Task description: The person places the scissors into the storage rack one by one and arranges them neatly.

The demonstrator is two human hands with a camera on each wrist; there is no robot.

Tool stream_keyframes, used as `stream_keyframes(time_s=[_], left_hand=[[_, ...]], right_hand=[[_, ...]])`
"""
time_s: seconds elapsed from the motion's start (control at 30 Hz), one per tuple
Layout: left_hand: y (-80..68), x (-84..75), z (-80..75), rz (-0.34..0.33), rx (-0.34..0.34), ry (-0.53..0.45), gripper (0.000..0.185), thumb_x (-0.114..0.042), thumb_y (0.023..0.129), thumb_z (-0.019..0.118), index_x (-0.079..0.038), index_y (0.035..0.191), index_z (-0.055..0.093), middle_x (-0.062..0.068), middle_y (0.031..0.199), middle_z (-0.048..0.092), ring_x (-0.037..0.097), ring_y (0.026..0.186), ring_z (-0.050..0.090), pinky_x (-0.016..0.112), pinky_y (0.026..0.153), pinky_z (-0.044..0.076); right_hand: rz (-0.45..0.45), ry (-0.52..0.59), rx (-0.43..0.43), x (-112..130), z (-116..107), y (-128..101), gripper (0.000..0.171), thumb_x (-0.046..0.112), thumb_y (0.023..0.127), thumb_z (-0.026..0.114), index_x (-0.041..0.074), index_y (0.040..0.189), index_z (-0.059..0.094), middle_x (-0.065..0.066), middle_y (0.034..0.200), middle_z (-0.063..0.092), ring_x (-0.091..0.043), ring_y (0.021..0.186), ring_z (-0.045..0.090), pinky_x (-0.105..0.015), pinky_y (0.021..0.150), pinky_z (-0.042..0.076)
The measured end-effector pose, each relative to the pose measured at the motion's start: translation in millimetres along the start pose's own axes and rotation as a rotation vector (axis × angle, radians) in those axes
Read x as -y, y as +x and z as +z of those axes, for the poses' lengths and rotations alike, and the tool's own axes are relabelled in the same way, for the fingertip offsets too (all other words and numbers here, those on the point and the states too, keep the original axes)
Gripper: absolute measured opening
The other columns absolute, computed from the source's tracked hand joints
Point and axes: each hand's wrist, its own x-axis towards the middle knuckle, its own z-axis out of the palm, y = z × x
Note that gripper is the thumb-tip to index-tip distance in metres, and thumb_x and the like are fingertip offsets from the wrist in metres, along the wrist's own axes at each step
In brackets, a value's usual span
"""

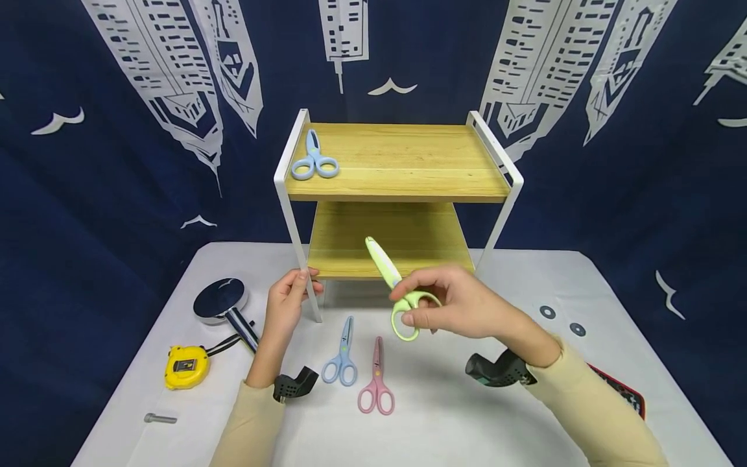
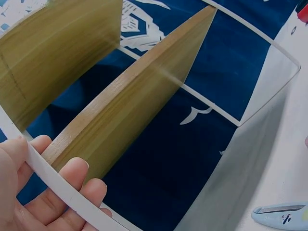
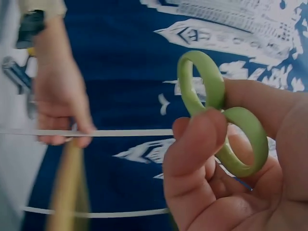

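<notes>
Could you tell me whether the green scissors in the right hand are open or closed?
Closed: the green scissors show one joined, capped tip in the head view, and their two handle loops sit together in the right hand.

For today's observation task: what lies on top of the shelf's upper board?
One blue pair of scissors lies at the left end of the upper board; the rest shows bare wood. The lower board's front is partly hidden by the right hand.

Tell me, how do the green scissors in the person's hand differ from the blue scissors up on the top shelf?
The green scissors are held in the air, pinched at the handle loops by the right hand; the blue scissors lie flat on the top shelf, untouched. The green scissors point up and to the left, the blue scissors point away towards the backdrop. Both look like small scissors with round plastic handles and closed blades.
</notes>
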Motion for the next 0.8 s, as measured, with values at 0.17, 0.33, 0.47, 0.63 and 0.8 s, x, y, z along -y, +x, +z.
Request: stream_keyframes(time_s=[0.17, 0.33, 0.47, 0.63, 0.8], left_hand=[[1.4, -0.6, -2.9, -0.002, -0.003, -0.002, 0.036, -0.017, 0.109, 0.047, 0.013, 0.115, 0.065, -0.016, 0.073, 0.069, 0.001, 0.077, 0.068, 0.017, 0.079, 0.057], [2.0, -0.2, -3.3, -0.011, 0.002, 0.001, 0.036, -0.018, 0.109, 0.047, 0.013, 0.116, 0.065, -0.016, 0.073, 0.069, 0.001, 0.077, 0.068, 0.017, 0.079, 0.056], [2.2, 0.2, -3.6, -0.01, -0.003, 0.002, 0.036, -0.018, 0.109, 0.047, 0.013, 0.115, 0.065, -0.016, 0.073, 0.069, 0.002, 0.078, 0.068, 0.017, 0.079, 0.056], [1.8, 0.6, -3.3, -0.004, -0.003, -0.018, 0.036, -0.016, 0.109, 0.047, 0.014, 0.115, 0.065, -0.015, 0.073, 0.069, 0.002, 0.077, 0.068, 0.017, 0.08, 0.057], [0.9, 0.7, -0.5, 0.006, 0.0, -0.025, 0.035, -0.015, 0.109, 0.047, 0.016, 0.115, 0.064, -0.016, 0.073, 0.069, 0.0, 0.077, 0.068, 0.016, 0.079, 0.057]], right_hand=[[-0.104, -0.044, -0.082, 39, -22, 28, 0.025, -0.004, 0.088, 0.073, -0.006, 0.112, 0.07, -0.013, 0.088, 0.07, -0.014, 0.059, 0.058, -0.027, 0.051, 0.051], [-0.003, -0.11, -0.216, 67, -44, 64, 0.029, 0.004, 0.09, 0.075, -0.002, 0.118, 0.071, -0.009, 0.093, 0.07, -0.017, 0.064, 0.06, -0.026, 0.058, 0.055], [0.068, -0.185, -0.292, 75, -59, 98, 0.033, 0.01, 0.09, 0.077, 0.003, 0.122, 0.072, -0.007, 0.089, 0.068, -0.016, 0.062, 0.057, -0.023, 0.058, 0.053], [0.189, -0.315, -0.318, 73, -69, 135, 0.033, 0.018, 0.091, 0.075, 0.012, 0.124, 0.073, -0.004, 0.097, 0.071, -0.015, 0.067, 0.059, -0.023, 0.062, 0.051], [0.235, -0.427, -0.326, 68, -68, 155, 0.033, 0.024, 0.091, 0.074, 0.016, 0.124, 0.074, -0.004, 0.126, 0.07, -0.017, 0.105, 0.059, -0.03, 0.092, 0.047]])
